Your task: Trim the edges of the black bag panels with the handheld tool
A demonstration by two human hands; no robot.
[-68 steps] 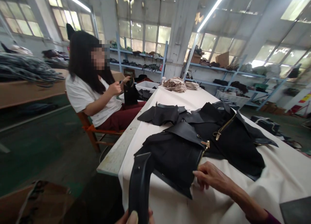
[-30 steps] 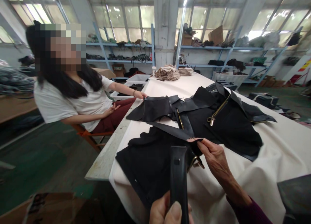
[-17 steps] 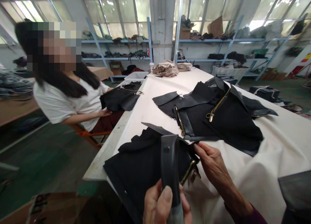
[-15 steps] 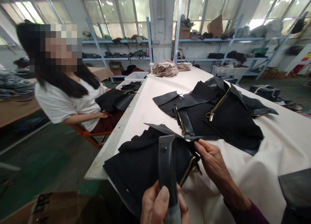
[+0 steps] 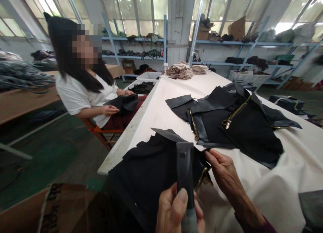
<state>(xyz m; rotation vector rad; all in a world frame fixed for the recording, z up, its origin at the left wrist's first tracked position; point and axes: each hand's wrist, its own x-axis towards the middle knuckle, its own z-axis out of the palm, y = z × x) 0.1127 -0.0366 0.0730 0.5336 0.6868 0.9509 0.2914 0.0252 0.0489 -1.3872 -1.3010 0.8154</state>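
My left hand [image 5: 174, 209] is closed, thumb in front, around a glossy black strap-like piece [image 5: 185, 172] with a small dark mark near its top and a greyish lower end. Its exact kind I cannot make out. Behind it hangs a black fabric bag piece [image 5: 143, 165] with a leather-like upper edge, partly over the table's near edge. A brass-coloured zipper [image 5: 202, 175] runs along its right side. My right hand [image 5: 223, 165] pinches this piece's upper right corner between thumb and fingers. More black bag pieces [image 5: 227, 115] with gold zippers lie just beyond.
Pale cloth covers the table [image 5: 174, 88], with stacked beige pieces [image 5: 180, 70] at its far end. On the left a seated person [image 5: 83, 91] handles black fabric beside white bins [image 5: 148, 75]. A cardboard box [image 5: 63, 206] stands at lower left; shelves [image 5: 133, 39] line the back.
The view has turned slightly left, so most things sit further right. The strap-like piece stands more upright. Both my hands keep their hold. The seated person's hands and black fabric have shifted.
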